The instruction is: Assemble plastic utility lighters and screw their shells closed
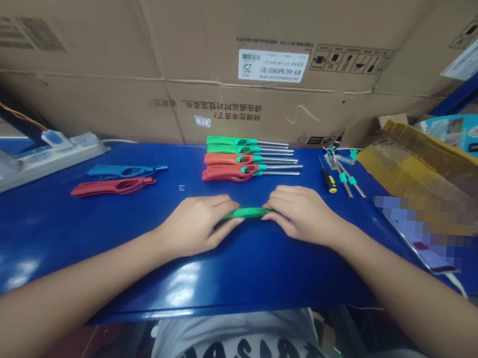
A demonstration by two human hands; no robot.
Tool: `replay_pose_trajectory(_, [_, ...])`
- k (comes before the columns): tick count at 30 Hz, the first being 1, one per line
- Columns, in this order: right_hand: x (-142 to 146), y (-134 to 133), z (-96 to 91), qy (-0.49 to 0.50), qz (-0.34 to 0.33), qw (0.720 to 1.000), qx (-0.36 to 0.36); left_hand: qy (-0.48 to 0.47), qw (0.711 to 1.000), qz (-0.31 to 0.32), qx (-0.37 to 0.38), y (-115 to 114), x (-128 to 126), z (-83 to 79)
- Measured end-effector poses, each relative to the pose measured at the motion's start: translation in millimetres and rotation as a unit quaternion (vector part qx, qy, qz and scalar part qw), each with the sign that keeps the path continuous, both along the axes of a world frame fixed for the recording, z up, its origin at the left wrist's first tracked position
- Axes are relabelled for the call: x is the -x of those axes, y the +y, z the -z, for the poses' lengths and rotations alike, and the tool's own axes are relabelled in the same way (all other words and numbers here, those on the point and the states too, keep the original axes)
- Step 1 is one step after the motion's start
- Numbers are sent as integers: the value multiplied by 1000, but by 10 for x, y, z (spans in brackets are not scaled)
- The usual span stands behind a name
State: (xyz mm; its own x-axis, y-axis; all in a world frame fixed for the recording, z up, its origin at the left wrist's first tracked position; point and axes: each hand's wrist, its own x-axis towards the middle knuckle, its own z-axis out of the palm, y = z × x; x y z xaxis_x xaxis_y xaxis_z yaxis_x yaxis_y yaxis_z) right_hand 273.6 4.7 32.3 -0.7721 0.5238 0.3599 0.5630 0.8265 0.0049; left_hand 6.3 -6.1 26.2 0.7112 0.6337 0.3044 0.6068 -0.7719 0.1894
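Observation:
My left hand (pixel 198 223) and my right hand (pixel 302 213) both press down on a green lighter body (pixel 248 213) lying flat on the blue table (pixel 96 229). Each hand covers one end, with fingers closed over it; only the green middle shows between them. Behind my hands lies a row of several finished long-nosed lighters (pixel 244 158), green and orange with metal tubes pointing right.
A blue shell (pixel 120 170) and a red shell (pixel 111 186) lie at the left. A small screwdriver (pixel 328 180) and metal tubes with teal ends (pixel 345 175) lie at the right. A white power strip (pixel 40 154) sits far left. Cardboard boxes (pixel 247 65) wall the back.

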Motion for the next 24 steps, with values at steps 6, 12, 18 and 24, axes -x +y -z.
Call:
replay_pose_trajectory(6, [38,-28,50,8,-6,1000,-29,-25,996,8,-91,6,8,27])
replay_pose_trajectory(12, [50,23,79,75,-30,993,89,-37,981,33,-186,-4,19,30])
replay_pose_trajectory(18, [121,-58,86,72,22,997,24,-20,980,28,-194,14,34,7])
replay_pose_trajectory(24, [178,-133,75,53,13,997,-60,35,993,16,-113,-29,-4,-48])
